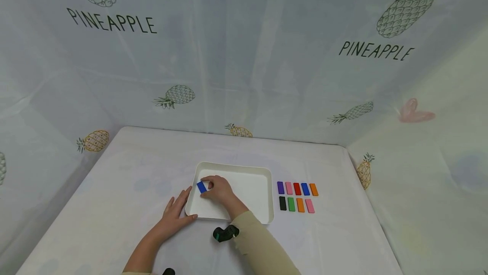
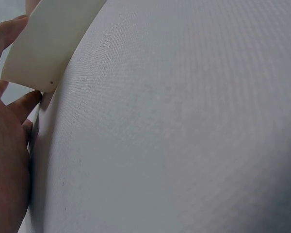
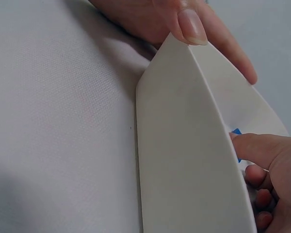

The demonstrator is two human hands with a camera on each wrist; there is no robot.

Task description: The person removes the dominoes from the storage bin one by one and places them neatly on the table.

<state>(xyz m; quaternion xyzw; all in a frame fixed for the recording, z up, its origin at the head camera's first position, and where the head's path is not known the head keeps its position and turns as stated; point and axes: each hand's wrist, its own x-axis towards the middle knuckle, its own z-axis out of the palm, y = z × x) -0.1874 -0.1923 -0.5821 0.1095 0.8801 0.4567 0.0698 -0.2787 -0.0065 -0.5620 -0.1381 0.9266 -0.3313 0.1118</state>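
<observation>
A shallow white tray point(image 1: 244, 218) lies on the table. Over its left part, my right hand point(image 1: 220, 190) pinches a small blue rectangular block point(image 1: 201, 187) between thumb and fingers. In the right wrist view the tray's front wall point(image 3: 179, 136) hides most of the blue block point(image 3: 237, 131). At the tray's front left corner rests my left hand point(image 1: 174, 215), fingers spread along the left side and thumb at the front rim. The left wrist view shows the left hand point(image 2: 7, 145) around the outside of that corner.
Right of the tray, several flat coloured blocks lie in two rows, among them a purple block point(image 1: 281, 187), a black block point(image 1: 283, 203) and a green block point(image 1: 291, 204). A pineapple-print cloth point(image 1: 244, 54) hangs behind the white-covered table point(image 1: 343, 232).
</observation>
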